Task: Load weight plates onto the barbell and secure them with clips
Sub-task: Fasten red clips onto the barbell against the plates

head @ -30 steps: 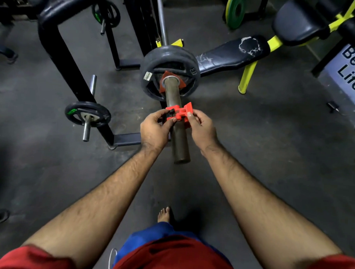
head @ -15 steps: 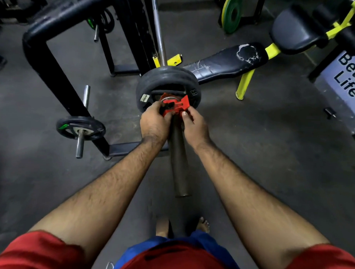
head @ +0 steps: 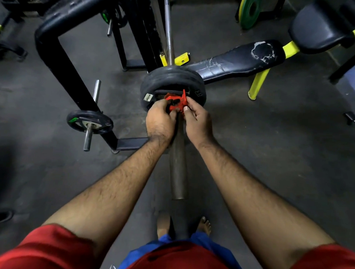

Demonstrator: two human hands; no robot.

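The barbell's sleeve [head: 177, 170] points toward me, its end near my feet. Black weight plates [head: 171, 79] sit stacked on it close to the rack. A red clip [head: 176, 101] is around the sleeve, pressed up against the outer plate. My left hand [head: 161, 121] grips the clip from the left with fingers curled over it. My right hand [head: 196, 120] holds its right side, thumb on the clip's raised lever. The clip's underside is hidden by my fingers.
A black rack frame [head: 60, 55] stands left, with a small plate [head: 90, 121] on a storage peg. A worn black bench [head: 235, 62] with yellow legs lies right. A green plate [head: 249, 11] leans at the back. My bare feet [head: 204, 225] stand under the sleeve's end.
Both hands slid the red clip along the sleeve, from near its middle up against the outer plate. The camera view shifted forward and down over the bar.
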